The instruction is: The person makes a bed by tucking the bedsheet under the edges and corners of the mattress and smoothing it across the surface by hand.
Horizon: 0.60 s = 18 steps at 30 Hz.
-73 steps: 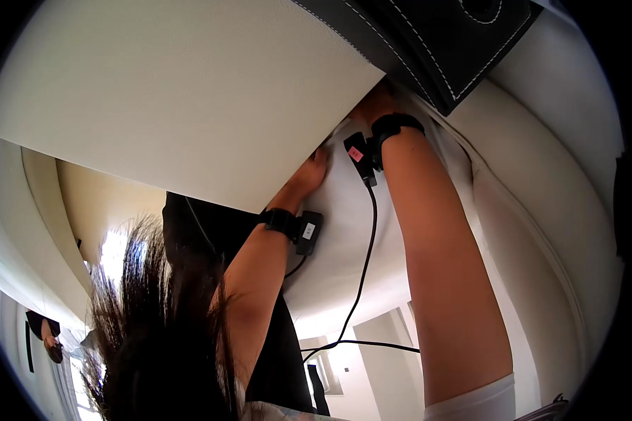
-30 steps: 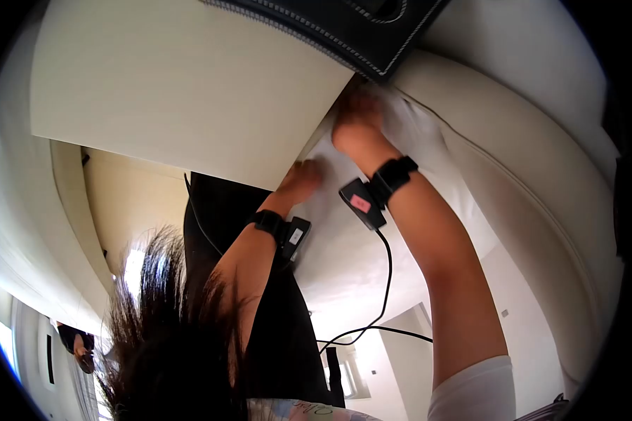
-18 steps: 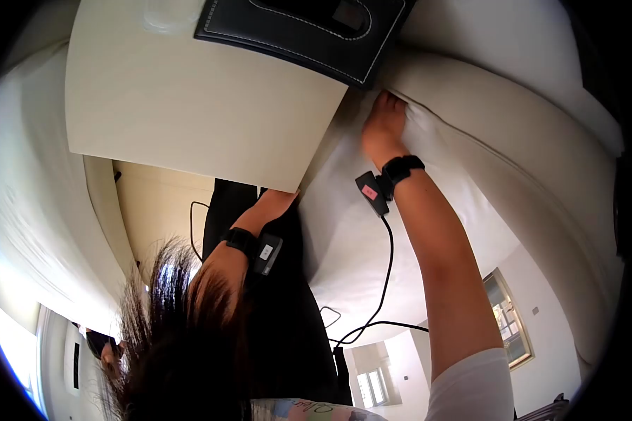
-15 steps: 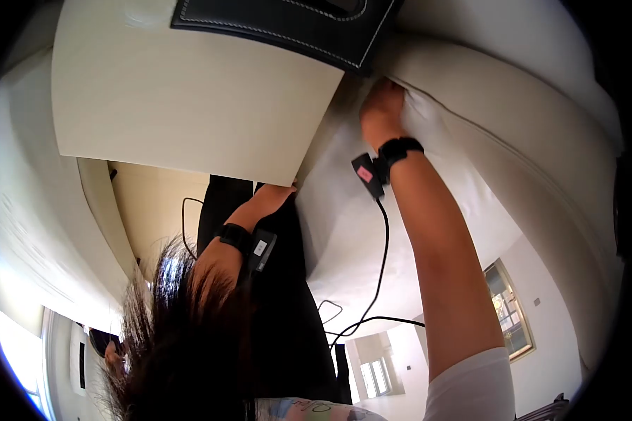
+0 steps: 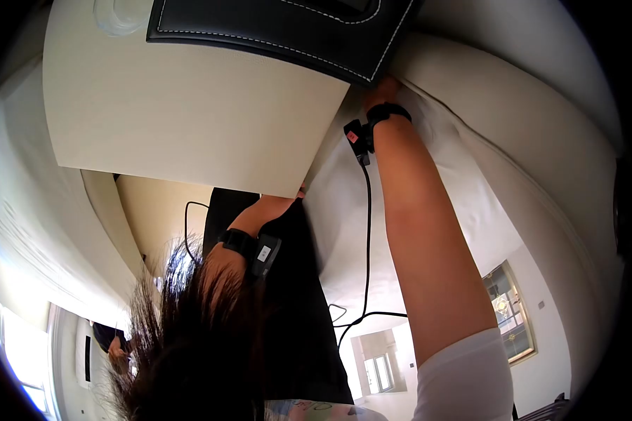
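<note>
My right hand [image 5: 384, 92] reaches in beside a pale sofa cushion, at the seam above its white fabric side [image 5: 428, 140]. A black leather-look box with white stitching and a rounded slot [image 5: 260, 31] overlaps the view of this hand, and its fingers are hidden. My left hand [image 5: 277, 205] is at the near corner of a cream tabletop [image 5: 189, 105], in front of my black trousers [image 5: 288, 281]. Only a bit of its fingertips shows past the corner; the rest lies under the board. Both wrists carry black straps with small cabled modules.
A clear round object [image 5: 123, 15] stands on the tabletop near the black box. Black cables [image 5: 367, 231] hang from the wrist modules. A second pale sofa [image 5: 42, 189] curves along the left. Dark hair [image 5: 189, 337] covers the lower left, and a person [image 5: 116, 347] shows at the far left.
My right hand has gone further in, behind the black box, and its wrist has moved up and left. My left hand has stayed near the table corner. The view has shifted slightly.
</note>
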### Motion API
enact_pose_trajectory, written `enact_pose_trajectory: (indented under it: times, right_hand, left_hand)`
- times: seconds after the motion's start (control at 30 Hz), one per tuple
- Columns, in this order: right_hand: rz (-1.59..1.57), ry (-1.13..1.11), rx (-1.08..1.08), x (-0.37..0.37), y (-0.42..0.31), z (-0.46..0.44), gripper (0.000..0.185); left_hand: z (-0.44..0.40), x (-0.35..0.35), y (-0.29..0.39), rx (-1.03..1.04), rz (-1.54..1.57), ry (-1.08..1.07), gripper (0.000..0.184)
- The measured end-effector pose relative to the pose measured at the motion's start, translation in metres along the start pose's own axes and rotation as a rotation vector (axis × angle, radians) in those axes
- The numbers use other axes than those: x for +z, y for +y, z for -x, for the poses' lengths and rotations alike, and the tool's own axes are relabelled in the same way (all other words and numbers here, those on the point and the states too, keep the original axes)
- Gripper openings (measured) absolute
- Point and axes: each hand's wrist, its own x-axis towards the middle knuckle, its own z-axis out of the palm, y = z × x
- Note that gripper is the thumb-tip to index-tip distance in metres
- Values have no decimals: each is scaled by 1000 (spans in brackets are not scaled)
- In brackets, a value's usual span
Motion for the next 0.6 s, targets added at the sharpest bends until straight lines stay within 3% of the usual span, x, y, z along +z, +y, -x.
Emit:
enact_pose_trajectory:
  times: [0.27,0.37,0.5,0.6]
  right_hand:
    - [215,-166,-89,-17,-21,-15,34]
    - [330,-211,-154,-21,-35,-11,34]
    - [529,-266,-225,-22,-69,7,33]
    - [561,-503,-317,-34,-67,31,34]
  left_hand:
    - [-3,5,-20,297,-204,158,26]
    - [-6,10,-35,186,-38,150,26]
    - [2,5,-36,29,-229,113,29]
    - [16,1,-11,-96,-188,36,31]
